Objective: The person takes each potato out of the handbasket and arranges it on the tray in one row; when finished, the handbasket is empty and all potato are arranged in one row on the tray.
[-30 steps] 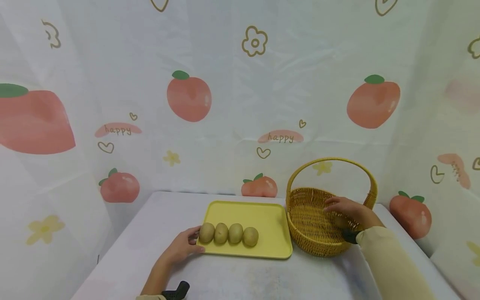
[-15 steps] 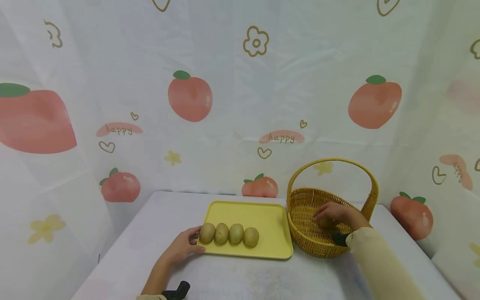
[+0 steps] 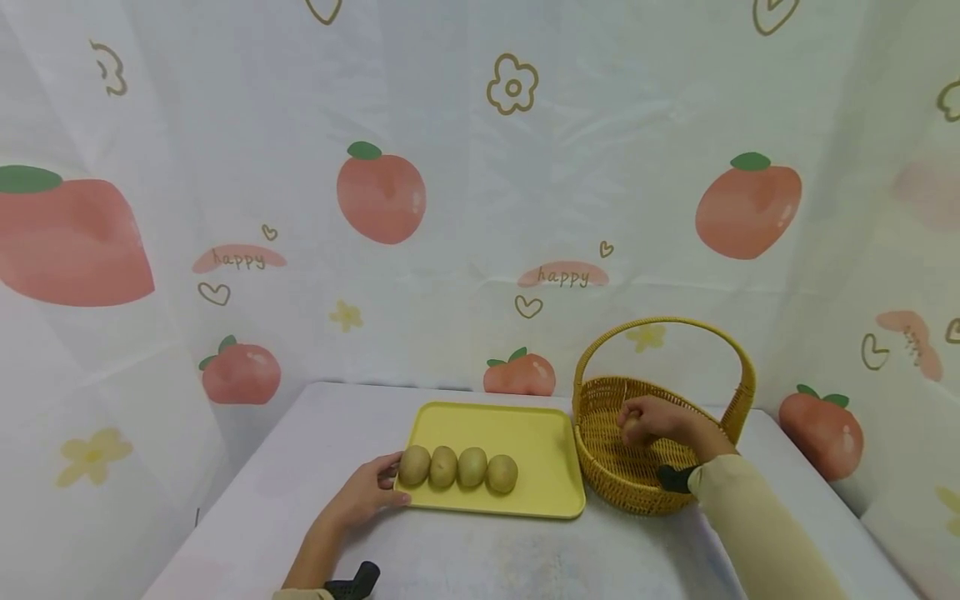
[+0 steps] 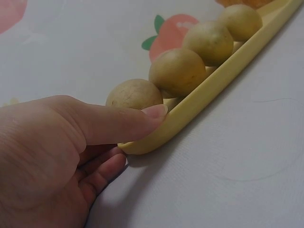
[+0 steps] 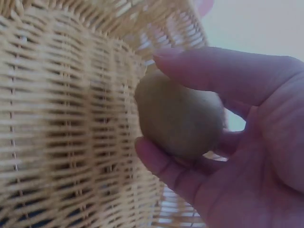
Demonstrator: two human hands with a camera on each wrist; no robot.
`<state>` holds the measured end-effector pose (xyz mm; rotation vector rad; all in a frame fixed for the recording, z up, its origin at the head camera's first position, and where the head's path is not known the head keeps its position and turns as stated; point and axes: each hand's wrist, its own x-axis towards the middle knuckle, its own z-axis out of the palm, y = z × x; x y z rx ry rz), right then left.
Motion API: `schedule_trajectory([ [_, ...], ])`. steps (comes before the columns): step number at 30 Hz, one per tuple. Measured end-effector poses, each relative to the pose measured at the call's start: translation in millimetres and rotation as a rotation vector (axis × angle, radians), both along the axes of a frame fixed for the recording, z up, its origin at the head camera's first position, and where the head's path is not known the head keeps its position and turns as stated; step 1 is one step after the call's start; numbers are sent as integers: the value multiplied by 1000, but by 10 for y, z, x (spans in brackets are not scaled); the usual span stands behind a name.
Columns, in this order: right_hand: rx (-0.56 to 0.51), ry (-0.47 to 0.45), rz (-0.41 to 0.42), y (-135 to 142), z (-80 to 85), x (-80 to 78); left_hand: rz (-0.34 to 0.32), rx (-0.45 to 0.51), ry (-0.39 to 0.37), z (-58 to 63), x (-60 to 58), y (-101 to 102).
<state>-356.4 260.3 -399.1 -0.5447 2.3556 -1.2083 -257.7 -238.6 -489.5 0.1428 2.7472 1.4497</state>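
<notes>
In the head view, a yellow tray (image 3: 543,454) lies flat on the table, bearing a row of several brownish-green kiwis (image 3: 471,467). My left hand (image 3: 363,493) grips the tray's near left corner, thumb on the rim beside the end kiwi (image 4: 135,94) and fingers at the outer side, as the left wrist view shows. Inside a woven basket (image 3: 633,493), my right hand (image 3: 660,418) holds one more kiwi (image 5: 178,116) between thumb and fingers. That kiwi is raised near the woven wall, and in the head view the hand mostly hides it.
The basket stands against the tray's right side, its tall arched handle (image 3: 667,319) rising over my right wrist. A white table (image 3: 480,554) spreads in front. Behind it hangs a white curtain (image 3: 465,317) printed with fruit.
My right hand has moved left inside the basket, from above a kiwi at its right side to holding that kiwi, now lifted. Left hand, tray and the row of kiwis have stayed put.
</notes>
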Motion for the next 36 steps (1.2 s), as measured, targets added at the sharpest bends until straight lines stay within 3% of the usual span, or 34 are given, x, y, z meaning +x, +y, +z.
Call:
schedule_trajectory([
  [7, -73, 67, 28, -109, 56, 72, 1, -6, 0, -10, -3, 4],
  [22, -216, 191, 95, -542, 156, 444, -5, -20, -2, 27, -7, -3],
  [29, -148, 308, 119, -860, 141, 600, -1, -10, -4, 29, 0, -13],
  [36, -69, 508, 86, -1137, -104, 665, -12, 14, 6, 19, 4, -3],
])
